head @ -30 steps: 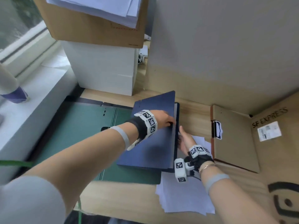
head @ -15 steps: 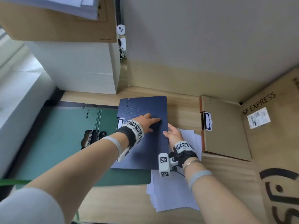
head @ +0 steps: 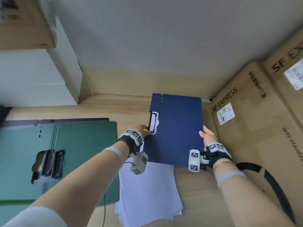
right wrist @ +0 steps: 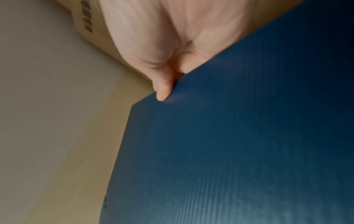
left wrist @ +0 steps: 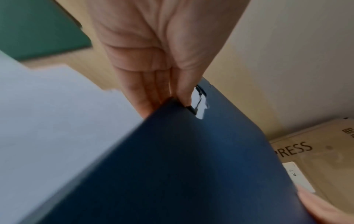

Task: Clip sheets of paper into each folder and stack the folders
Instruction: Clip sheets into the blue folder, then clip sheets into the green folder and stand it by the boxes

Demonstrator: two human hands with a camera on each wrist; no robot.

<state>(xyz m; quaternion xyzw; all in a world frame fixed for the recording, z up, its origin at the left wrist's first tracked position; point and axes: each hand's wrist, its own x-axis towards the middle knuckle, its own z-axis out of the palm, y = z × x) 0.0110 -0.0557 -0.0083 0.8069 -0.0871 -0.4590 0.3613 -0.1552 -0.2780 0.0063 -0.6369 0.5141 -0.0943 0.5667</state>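
The blue folder is pinched at 2 edges: left hand by the clip side, right hand at the opposite edge, thumbs on top. It's held closed over the desk, above loose paper. Step judged: carrying it to a stack. Next: lower flat, corners squared. The green folder lies open, prob. next. Forearms are stretched fwd.

1. Head view looks down from above the blue folder, taking in the desk around it.
2. Left wrist view sits close at the folder's left edge.
3. Right wrist view sits close at its right edge; all three share the folder.
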